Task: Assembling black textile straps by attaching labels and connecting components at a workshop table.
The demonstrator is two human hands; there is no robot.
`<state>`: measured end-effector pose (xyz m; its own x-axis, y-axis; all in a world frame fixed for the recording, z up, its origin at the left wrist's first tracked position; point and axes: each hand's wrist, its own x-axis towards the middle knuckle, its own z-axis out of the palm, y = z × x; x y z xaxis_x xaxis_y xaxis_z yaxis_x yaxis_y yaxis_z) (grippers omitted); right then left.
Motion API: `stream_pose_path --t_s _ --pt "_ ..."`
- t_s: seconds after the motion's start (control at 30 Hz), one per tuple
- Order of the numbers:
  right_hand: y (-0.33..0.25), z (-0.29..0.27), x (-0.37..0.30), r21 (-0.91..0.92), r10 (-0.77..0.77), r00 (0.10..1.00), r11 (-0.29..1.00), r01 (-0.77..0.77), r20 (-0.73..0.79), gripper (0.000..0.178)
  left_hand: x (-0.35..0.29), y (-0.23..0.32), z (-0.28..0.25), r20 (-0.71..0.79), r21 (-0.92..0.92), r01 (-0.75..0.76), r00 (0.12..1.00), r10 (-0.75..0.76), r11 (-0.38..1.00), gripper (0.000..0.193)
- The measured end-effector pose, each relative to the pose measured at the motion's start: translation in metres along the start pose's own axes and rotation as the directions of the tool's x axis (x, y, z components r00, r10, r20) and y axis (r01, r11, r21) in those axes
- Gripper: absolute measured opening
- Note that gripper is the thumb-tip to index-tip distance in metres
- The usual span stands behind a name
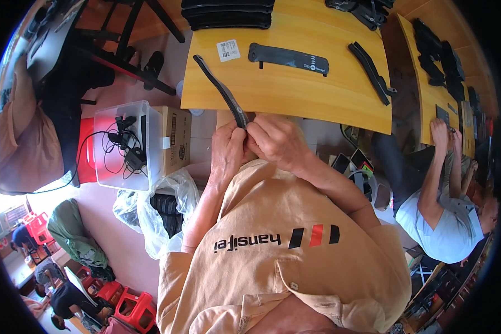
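Note:
A long narrow black strap (220, 86), with a greyer inner side, runs from the table's near left edge down into my hands. My left hand (228, 146) is closed around its near end. Right beside it my right hand (277, 142) pinches the same end, its fingers bent; the exact tip is hidden between the fingers. Ahead, a wide black strap (288, 60) with small white marks lies flat on the table. Another black strap (369, 72) rests on its edge at the right.
A stack of black straps (227, 15) and a white label (228, 50) are on the yellow table (328, 103). Left of me stand a clear bin (103, 158) with cables, a cardboard box (176, 136) and a plastic bag (150, 214). Another person (442, 220) works at the right.

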<state>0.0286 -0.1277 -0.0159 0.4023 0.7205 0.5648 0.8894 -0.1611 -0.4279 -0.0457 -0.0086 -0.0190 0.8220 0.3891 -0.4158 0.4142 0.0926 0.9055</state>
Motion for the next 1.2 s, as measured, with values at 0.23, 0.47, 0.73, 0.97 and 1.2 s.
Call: stream_pose_path --t_s 0.23,0.47,0.73,0.97,1.2 --pt "-0.002 0.004 0.001 0.025 0.035 0.999 0.999 -0.035 -0.012 0.017 0.006 -0.013 -0.002 -0.061 0.185 -0.097 0.992 0.11 0.978 0.023" --pt "0.005 0.013 -0.001 0.31 0.271 0.961 0.919 -0.244 -0.047 0.014 0.001 -0.003 -0.003 -0.036 0.045 -0.033 0.999 0.035 0.998 0.022" --pt "0.004 0.007 0.002 0.5 0.439 0.899 0.774 -0.387 0.017 0.007 -0.003 0.005 -0.006 0.088 0.091 -0.147 0.986 0.139 0.985 0.032" --pt "0.007 0.005 0.004 0.6 0.502 0.856 0.649 -0.467 0.123 0.003 -0.007 0.012 -0.008 0.084 0.276 -0.253 0.967 0.24 0.927 0.032" --pt "0.013 -0.004 0.005 0.743 0.48 0.763 0.289 -0.603 0.433 0.009 -0.012 0.018 -0.01 0.075 0.062 -0.174 0.983 0.17 0.983 0.03"
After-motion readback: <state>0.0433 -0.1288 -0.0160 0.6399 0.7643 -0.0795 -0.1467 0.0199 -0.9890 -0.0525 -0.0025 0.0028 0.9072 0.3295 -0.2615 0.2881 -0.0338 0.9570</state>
